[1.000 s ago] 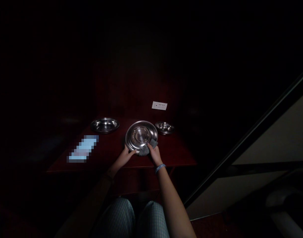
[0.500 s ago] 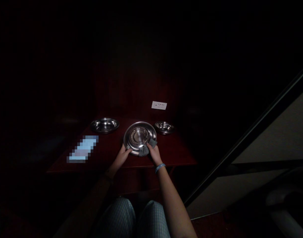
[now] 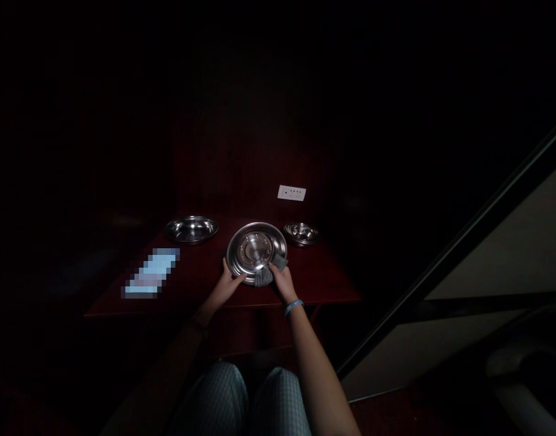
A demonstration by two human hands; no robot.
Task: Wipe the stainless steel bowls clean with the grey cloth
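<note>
A round steel plate (image 3: 255, 247) is tilted up toward me on the dark red table (image 3: 200, 278). My left hand (image 3: 227, 283) grips its lower left rim, thumb over the edge. My right hand (image 3: 283, 281) is closed on a grey cloth (image 3: 268, 274) and presses it against the plate's lower right rim. A blue band circles my right wrist.
A steel bowl (image 3: 191, 229) sits at the back left of the table and a smaller steel bowl (image 3: 301, 234) at the back right. A blurred light-blue rectangle (image 3: 151, 273) lies at the left. A white socket panel (image 3: 291, 193) is on the wall behind. My knees are below the table edge.
The plate has shifted slightly to the left and my left hand has slid up along its left rim. The right hand with the cloth has barely moved.
</note>
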